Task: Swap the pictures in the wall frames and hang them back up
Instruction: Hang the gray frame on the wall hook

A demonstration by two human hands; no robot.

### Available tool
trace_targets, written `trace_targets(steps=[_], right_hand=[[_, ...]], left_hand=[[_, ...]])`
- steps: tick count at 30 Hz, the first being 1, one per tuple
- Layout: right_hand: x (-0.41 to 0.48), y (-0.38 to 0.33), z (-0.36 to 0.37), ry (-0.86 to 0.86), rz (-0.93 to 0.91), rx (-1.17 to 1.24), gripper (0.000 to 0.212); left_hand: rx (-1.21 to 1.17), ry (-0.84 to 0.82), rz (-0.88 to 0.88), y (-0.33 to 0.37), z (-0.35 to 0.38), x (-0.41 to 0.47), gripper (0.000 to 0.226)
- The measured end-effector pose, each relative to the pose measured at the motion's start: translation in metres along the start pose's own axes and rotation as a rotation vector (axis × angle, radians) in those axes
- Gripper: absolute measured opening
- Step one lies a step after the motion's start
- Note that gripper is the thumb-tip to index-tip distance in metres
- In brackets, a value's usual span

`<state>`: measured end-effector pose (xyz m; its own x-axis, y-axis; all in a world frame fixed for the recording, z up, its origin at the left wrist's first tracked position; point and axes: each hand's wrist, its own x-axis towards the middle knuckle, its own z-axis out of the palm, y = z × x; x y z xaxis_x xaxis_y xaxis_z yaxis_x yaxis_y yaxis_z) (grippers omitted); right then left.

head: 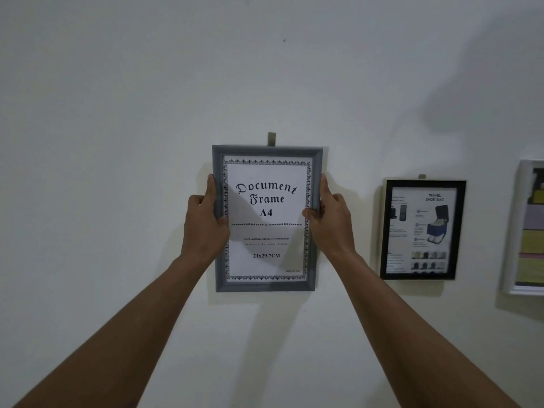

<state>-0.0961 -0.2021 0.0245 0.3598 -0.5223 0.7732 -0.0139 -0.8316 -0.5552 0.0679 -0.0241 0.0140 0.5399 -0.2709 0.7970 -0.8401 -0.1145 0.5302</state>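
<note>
A grey frame [266, 285] holding a white "Document Frame A4" sheet is upright against the white wall, its top edge just under a small wall hook [271, 139]. My left hand [203, 228] grips the frame's left side, thumb on the front. My right hand [331, 223] grips the right side the same way. To the right, a black frame [460, 228] with a "Travel Shoe Bag" picture hangs from its own hook [422, 176].
A white frame [513, 231] with coloured bands shows partly at the right edge. The wall [117, 142] to the left and above is bare, apart from a tiny dark mark [284, 40] high up.
</note>
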Motion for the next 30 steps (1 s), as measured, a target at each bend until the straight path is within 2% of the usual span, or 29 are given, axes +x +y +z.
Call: trace_targets(steps=[22, 28, 30], right_hand=[[-0.002, 0.009, -0.006, -0.038, -0.005, -0.009, 0.079], [-0.004, 0.012, 0.000, 0.069, -0.103, -0.251, 0.072], [-0.004, 0.013, 0.001, 0.037, -0.100, -0.236, 0.068]], left_hand=[[0.002, 0.012, 0.047, -0.005, 0.004, 0.002, 0.093], [-0.010, 0.028, 0.041, -0.007, 0.005, 0.002, 0.094], [-0.006, 0.031, 0.037, -0.007, 0.005, 0.002, 0.093]])
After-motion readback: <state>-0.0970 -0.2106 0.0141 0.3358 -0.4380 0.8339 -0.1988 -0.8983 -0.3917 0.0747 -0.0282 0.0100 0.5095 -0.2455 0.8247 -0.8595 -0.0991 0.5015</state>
